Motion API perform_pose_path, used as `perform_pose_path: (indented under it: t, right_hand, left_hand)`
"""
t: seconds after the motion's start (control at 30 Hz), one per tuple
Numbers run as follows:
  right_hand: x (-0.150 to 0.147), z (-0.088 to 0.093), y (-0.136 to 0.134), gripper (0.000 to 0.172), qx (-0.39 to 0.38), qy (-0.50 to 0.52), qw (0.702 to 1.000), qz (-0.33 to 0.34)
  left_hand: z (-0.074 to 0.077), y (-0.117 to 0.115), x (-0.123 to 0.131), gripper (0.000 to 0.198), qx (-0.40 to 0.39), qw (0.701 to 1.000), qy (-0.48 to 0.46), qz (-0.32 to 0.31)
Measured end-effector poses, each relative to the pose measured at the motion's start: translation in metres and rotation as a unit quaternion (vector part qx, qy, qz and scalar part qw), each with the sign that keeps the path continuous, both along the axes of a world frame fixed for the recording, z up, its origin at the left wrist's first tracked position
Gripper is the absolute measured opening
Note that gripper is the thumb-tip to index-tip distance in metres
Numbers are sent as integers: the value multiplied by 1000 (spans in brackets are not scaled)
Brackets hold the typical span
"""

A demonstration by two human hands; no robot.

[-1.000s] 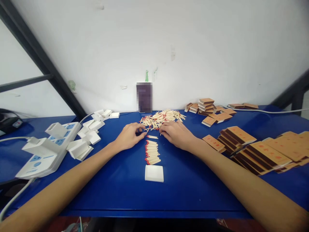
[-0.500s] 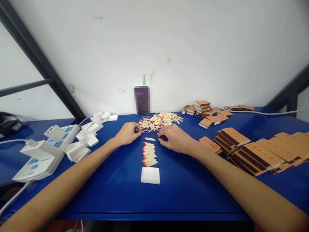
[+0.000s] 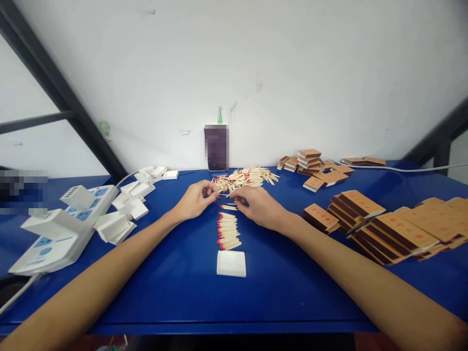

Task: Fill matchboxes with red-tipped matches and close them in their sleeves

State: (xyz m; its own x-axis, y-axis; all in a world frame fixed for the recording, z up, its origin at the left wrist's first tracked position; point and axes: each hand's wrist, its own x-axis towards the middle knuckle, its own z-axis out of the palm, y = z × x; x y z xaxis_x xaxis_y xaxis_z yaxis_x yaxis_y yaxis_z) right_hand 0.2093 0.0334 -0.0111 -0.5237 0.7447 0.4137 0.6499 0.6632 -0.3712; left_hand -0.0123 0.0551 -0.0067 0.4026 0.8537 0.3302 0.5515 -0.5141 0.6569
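Observation:
Both of my hands sit at the near edge of a loose pile of red-tipped matches (image 3: 246,176) on the blue table (image 3: 175,287). My left hand (image 3: 195,200) is closed in a pinch on a match at the pile's left end. My right hand (image 3: 258,205) is curled, its fingertips pinching a match beside the left hand. Just below them lies a neat row of aligned matches (image 3: 228,231), red tips to the left. A white matchbox tray (image 3: 231,263) rests in front of that row.
Several empty white trays (image 3: 133,204) lie at the left, beside white power strips (image 3: 60,229) with cables. Brown matchbox sleeves are stacked at the right (image 3: 383,224) and at the back right (image 3: 310,163). A dark blurred object (image 3: 217,147) leans against the wall.
Both hands have lifted slightly from the table and drawn closer together at the pile's near edge, fingertips now pinching matches. The aligned row and tray have not moved.

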Motion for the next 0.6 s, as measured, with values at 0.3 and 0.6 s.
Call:
perform_pose_path:
  t: [0.3,0.6]
  right_hand:
    - [-18,12,-14,20,-118,310,943,-17]
    - [-16,9,-13,10,-34,191,981,-31]
  left_hand:
    - [5,-20,18,23,75,995,-67,-12]
    - [4,-22,16,14,114,993,-1,-29]
